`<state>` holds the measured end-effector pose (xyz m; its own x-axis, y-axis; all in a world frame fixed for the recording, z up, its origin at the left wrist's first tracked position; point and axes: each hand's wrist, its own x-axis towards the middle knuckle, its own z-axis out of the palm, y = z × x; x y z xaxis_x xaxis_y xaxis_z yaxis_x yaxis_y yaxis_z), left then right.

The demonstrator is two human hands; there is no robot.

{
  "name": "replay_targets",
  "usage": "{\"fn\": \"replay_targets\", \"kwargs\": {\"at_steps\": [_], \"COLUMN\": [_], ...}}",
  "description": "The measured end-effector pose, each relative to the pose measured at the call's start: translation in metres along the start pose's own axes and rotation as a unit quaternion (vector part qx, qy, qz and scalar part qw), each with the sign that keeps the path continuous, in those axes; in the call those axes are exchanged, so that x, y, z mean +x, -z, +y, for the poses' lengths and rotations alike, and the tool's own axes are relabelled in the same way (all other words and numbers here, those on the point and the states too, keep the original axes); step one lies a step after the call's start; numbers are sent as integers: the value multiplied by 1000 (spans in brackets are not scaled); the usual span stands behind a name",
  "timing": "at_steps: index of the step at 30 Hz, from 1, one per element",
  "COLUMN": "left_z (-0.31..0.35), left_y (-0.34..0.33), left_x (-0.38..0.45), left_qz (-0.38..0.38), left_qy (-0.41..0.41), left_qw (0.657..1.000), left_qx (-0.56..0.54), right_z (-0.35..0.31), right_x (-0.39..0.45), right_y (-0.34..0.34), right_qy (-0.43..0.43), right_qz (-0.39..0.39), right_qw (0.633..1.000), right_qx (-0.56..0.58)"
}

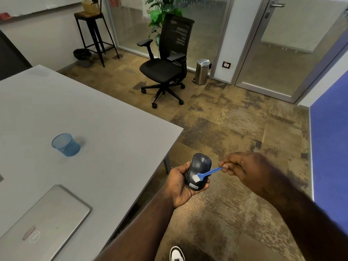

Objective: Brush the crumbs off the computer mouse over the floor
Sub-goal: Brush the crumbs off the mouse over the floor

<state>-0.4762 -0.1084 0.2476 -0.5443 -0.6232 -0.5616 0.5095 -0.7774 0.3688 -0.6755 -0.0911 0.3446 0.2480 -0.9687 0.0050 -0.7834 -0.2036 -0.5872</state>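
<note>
A dark computer mouse [201, 165] with a white label near its rear sits cupped in my left hand [179, 185], held out past the table's corner above the patterned floor [235, 129]. My right hand [244, 169] pinches the handle of a small blue brush [208, 173] at its right end. The brush's pale bristles rest on the mouse's back, just above the label. A pale smudge shows near the scroll wheel.
A grey table [94, 119] fills the left, carrying a blue mesh cup [66, 145] and a closed silver laptop [43, 223]. A black office chair [165, 63], a steel pedal bin [202, 71] and glass doors stand beyond. My white shoe [177, 254] is below.
</note>
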Motion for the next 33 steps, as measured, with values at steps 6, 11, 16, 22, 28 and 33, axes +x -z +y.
{"fn": "replay_targets", "kwargs": {"at_steps": [6, 11, 16, 22, 28, 33], "left_z": [2, 0, 2, 2, 1, 1], "left_y": [-1, 1, 0, -1, -2, -2], "left_x": [1, 2, 3, 2, 0, -1], "left_qz": [-5, 8, 1, -18, -14, -25], "left_qy": [-4, -11, -8, 7, -5, 5], "left_qw": [1000, 998, 998, 995, 992, 991], "left_qx": [-14, -57, -61, -97, -123, -133], "right_z": [-1, 3, 10, 20, 21, 19], "right_x": [-4, -8, -11, -10, -15, -17], "right_y": [-1, -7, -5, -3, -3, -2], "right_qy": [14, 32, 8, 0, 45, 39], "right_qz": [138, 36, 124, 127, 78, 136], "right_qw": [989, 999, 992, 992, 996, 990], "right_qx": [-44, -2, -7, -12, 9, 10]}}
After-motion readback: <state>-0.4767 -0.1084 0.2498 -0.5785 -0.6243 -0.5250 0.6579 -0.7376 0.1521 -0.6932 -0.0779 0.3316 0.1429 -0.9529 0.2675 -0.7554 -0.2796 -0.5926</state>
